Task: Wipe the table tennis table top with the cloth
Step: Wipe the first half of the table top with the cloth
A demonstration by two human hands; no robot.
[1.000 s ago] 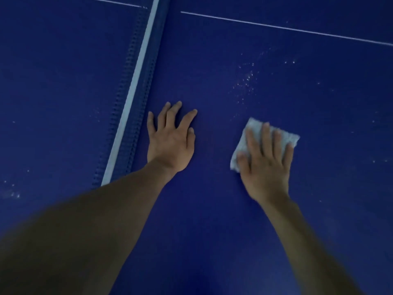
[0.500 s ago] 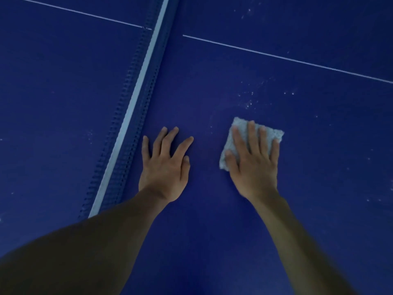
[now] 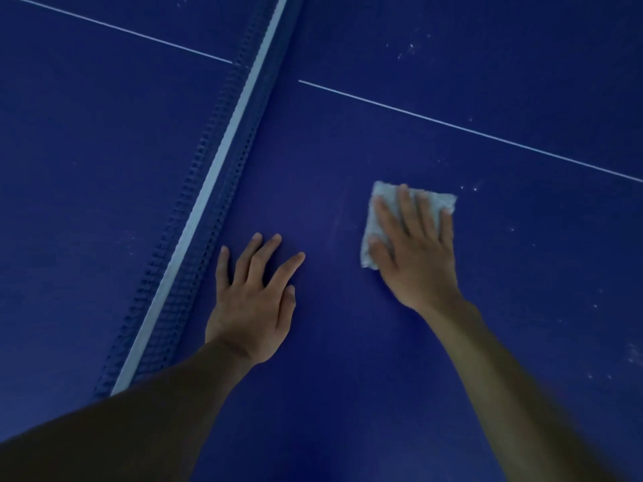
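Blue table top point(image 3: 348, 394) fills view. Net point(image 3: 215, 175) runs 7 to 12 o'clock. Left hand point(image 3: 252, 307) flat on table, fingers spread, holding nothing. Right hand point(image 3: 417, 252) at 2 o'clock of left, fingers straight, pressing cloth point(image 3: 436, 200) onto table. White specks point(image 3: 462, 187) at 2 o'clock of cloth.

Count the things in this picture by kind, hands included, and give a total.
Hands: 2, the left hand and the right hand
Cloth: 1
Net: 1
Table: 1
Total: 5
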